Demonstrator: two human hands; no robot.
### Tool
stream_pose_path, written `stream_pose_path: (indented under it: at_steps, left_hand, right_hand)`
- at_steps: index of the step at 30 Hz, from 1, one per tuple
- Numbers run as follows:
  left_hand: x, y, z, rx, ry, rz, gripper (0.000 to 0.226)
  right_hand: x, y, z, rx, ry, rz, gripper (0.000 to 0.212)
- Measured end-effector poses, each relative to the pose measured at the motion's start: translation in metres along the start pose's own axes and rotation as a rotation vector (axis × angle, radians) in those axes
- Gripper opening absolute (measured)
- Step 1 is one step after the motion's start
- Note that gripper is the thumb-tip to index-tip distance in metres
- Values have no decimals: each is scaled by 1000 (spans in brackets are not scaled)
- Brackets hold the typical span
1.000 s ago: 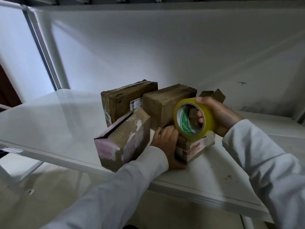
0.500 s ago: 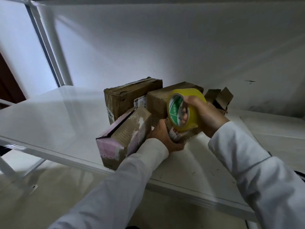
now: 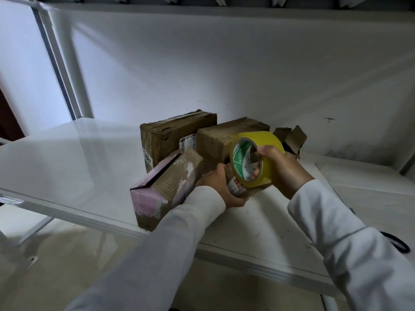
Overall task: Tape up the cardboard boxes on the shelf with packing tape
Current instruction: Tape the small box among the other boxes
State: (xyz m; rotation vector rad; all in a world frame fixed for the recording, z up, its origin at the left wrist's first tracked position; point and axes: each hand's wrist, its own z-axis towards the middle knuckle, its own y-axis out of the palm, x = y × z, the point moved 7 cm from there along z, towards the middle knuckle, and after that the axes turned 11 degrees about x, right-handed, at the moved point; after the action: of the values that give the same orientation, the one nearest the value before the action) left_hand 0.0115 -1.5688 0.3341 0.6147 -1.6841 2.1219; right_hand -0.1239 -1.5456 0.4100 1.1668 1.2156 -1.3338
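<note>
A yellow roll of packing tape (image 3: 267, 142) with a green and white core label is gripped by my right hand (image 3: 285, 171), thumb through its core. Under the roll my left hand (image 3: 219, 185) holds a small cardboard box (image 3: 239, 188) with red print, mostly hidden by the roll and both hands. A pink-ended box (image 3: 166, 187) lies tilted at the shelf's front, just left of my left hand. Behind stand two brown boxes, one on the left (image 3: 173, 135) and one in the middle (image 3: 222, 138).
The white shelf board (image 3: 67, 164) runs left and right, its front edge close below my wrists. A torn open carton (image 3: 292, 136) sits behind the tape. A white upright post (image 3: 67, 63) stands at the back left, a white wall behind.
The small box has been pulled back under the tape roll and tilted. My right hand has turned the roll so its label faces left. The view has moved slightly closer.
</note>
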Motion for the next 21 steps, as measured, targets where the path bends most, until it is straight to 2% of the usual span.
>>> stream_pose_path:
  at_steps: [2, 5, 7, 13, 18, 19, 21]
  left_hand:
    - [-5, 2, 3, -23, -33, -5, 88]
    - [-12, 5, 7, -64, -80, -5, 94]
    - [-11, 6, 8, -82, -78, 2, 96]
    - [-5, 5, 7, -88, -34, 52, 92]
    - [-4, 3, 6, -87, -41, 57, 95]
    - [-4, 3, 6, -90, -45, 59, 96]
    - [-5, 4, 7, -105, -60, 52, 96]
  right_hand:
    - [7, -1, -1, 74, -25, 11, 28]
    - [16, 3, -6, 171, -53, 40, 20]
    - [17, 0, -6, 203, -38, 44, 23]
    - [6, -7, -9, 172, -33, -84, 37]
    - [3, -4, -8, 141, -37, -139, 23]
    - [4, -6, -8, 145, -36, -144, 31]
    - [8, -9, -13, 149, -20, -150, 70]
